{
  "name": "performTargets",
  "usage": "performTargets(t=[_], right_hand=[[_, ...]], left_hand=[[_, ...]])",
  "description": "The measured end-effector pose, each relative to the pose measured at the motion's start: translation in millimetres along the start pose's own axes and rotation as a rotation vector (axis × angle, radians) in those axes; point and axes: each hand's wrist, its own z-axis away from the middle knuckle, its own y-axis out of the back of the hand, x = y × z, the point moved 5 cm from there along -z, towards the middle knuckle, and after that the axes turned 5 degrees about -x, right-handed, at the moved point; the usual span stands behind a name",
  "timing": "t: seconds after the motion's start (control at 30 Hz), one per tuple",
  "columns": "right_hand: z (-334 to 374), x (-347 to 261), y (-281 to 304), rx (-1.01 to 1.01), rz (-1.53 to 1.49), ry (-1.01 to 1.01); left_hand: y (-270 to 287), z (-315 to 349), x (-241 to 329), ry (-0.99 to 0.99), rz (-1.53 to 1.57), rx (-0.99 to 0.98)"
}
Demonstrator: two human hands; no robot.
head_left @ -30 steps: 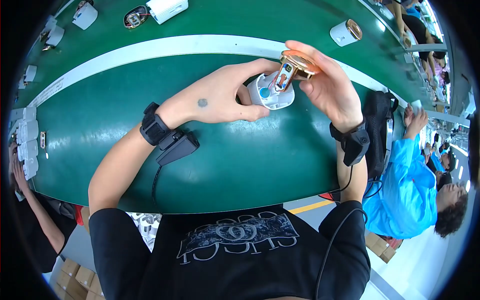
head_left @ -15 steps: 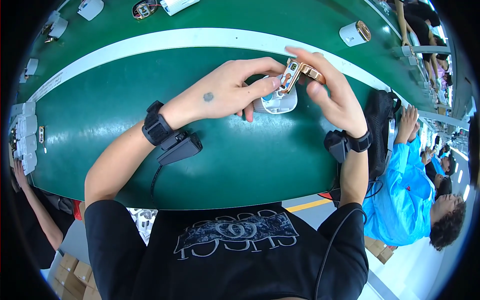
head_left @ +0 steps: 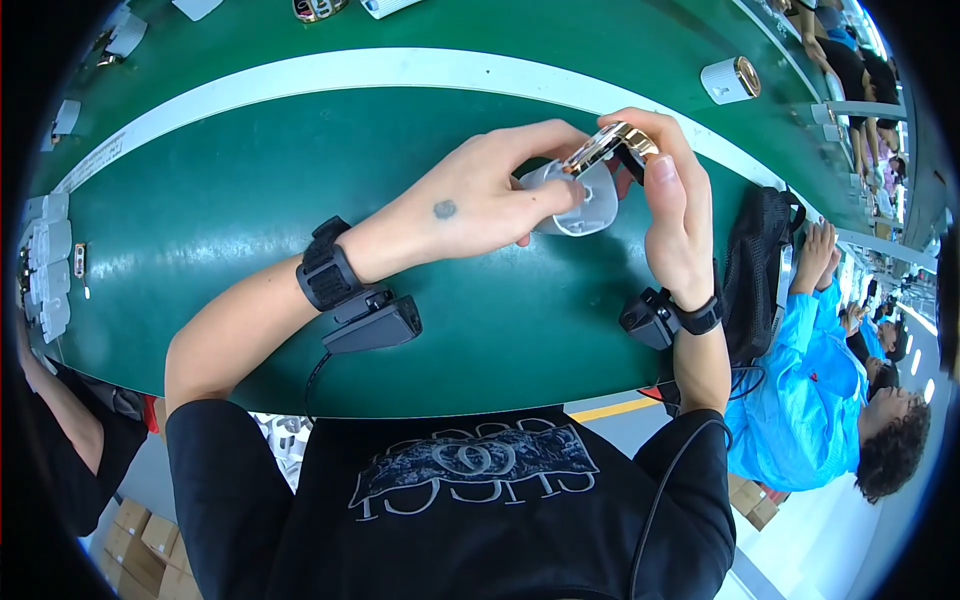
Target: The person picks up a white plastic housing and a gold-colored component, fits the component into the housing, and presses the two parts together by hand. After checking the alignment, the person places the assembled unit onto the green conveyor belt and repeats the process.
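My left hand point(head_left: 492, 200) is closed round a white cup-shaped plastic housing point(head_left: 592, 212), its thumb along the near side. The housing is tilted and its open end shows. Above its rim is a shiny gold-rimmed cap point(head_left: 632, 140) with a dark inside, tipped at an angle. My right hand point(head_left: 680, 215) grips the cap from the right, fingers over its far edge and thumb on the near side. Cap and housing are close together; whether they touch, I cannot tell. Black strapped devices point(head_left: 375, 320) sit at both wrists.
White housings point(head_left: 50, 265) stand at the left edge beside a small gold-edged part point(head_left: 80, 262). Beyond a white strip point(head_left: 400, 68) lies a gold-capped white housing point(head_left: 732, 80). A black mesh bag point(head_left: 752, 265) sits at right, near a co-worker in blue point(head_left: 805, 390).
The cap has turned, so its inner fittings no longer face up. My right hand has rotated, its thumb now upright against the cap. My left hand and the housing have shifted slightly right.
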Motion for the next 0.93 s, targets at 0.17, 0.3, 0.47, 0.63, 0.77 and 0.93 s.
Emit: performTargets(t=[0.17, 0.3, 0.47, 0.63, 0.77, 0.93], right_hand=[[6, -4, 7, 0.08, 0.187, 0.073], [11, -15, 5, 0.126, 0.469, 0.176], [15, -30, -1, 0.085, 0.723, 0.14], [12, -36, -5, 0.071, 0.766, 0.107], [10, -41, -7, 0.064, 0.822, 0.097], [7, -42, -13, 0.022, 0.856, 0.115]], left_hand=[[-4, -2, -2, 0.001, 0.031, 0.01], [-3, -3, -2, 0.021, 0.047, -0.002], [-2, 1, -4, 0.024, -0.042, -0.088], [-1, 0, 0, -0.077, -0.162, -0.078], [1, -2, -2, -0.056, -0.183, -0.094], [4, -3, -8, -0.112, -0.137, -0.044]])
